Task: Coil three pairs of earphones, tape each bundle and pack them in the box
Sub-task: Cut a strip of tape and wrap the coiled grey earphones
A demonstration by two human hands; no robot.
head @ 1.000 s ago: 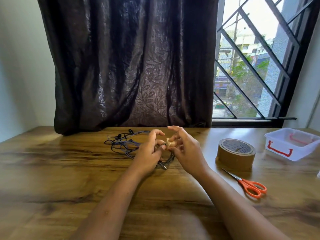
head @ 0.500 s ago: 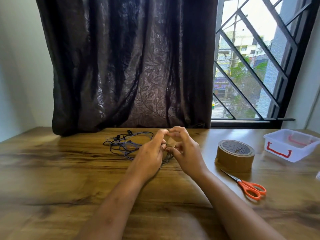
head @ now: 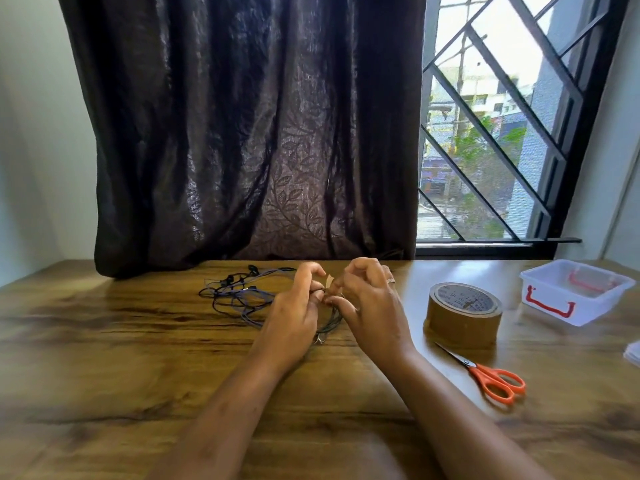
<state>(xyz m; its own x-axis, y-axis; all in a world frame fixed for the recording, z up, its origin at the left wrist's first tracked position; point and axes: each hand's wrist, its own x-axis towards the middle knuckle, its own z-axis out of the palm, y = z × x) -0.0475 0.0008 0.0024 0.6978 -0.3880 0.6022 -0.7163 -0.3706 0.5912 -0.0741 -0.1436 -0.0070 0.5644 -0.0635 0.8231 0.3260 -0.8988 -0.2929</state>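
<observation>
sitting rightward: tape roll (head: 464, 315), scissors (head: 491, 379), white box (head: 554, 310).

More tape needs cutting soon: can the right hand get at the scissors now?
Probably yes. The scissors lie uncovered on that side, nothing between. But the right hand pinches a tape piece at the coiled earphones, which the left hand holds, so it must let go first.

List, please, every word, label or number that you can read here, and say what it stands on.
Tape roll: a ring of dark print on the top of its core, too blurred to read.
Street beyond the window: any signs are too small and blurred to read.
Box and scissors: no text shows.
So nothing can be quoted.
</observation>
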